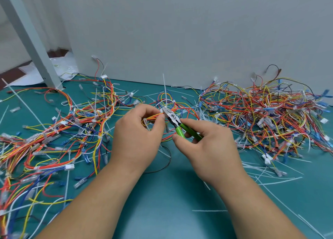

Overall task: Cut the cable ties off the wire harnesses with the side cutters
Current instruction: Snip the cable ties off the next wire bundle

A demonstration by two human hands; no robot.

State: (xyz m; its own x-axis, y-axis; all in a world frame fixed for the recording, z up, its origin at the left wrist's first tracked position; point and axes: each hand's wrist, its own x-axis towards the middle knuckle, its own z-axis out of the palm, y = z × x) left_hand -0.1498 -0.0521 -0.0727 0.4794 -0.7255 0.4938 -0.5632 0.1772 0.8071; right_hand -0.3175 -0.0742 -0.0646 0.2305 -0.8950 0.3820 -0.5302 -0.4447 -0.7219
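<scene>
Right hand (207, 145) grips green-handled side cutters (173, 120), steel jaws at orange-yellow wire harness (155, 116).

Teal mat (171, 202), grey wall (180, 31) behind, slanted grey post (38, 56) at left

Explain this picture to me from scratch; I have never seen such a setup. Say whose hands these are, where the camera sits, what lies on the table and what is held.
No machine here: a person works bare-handed, and the single picture comes from a camera worn on the head, looking down. The left hand pinches a wire harness; the right hand grips green-handled side cutters, their tip at that bundle. On the green table lie tangled piles of coloured harnesses on both sides and loose white cable ties.
</scene>
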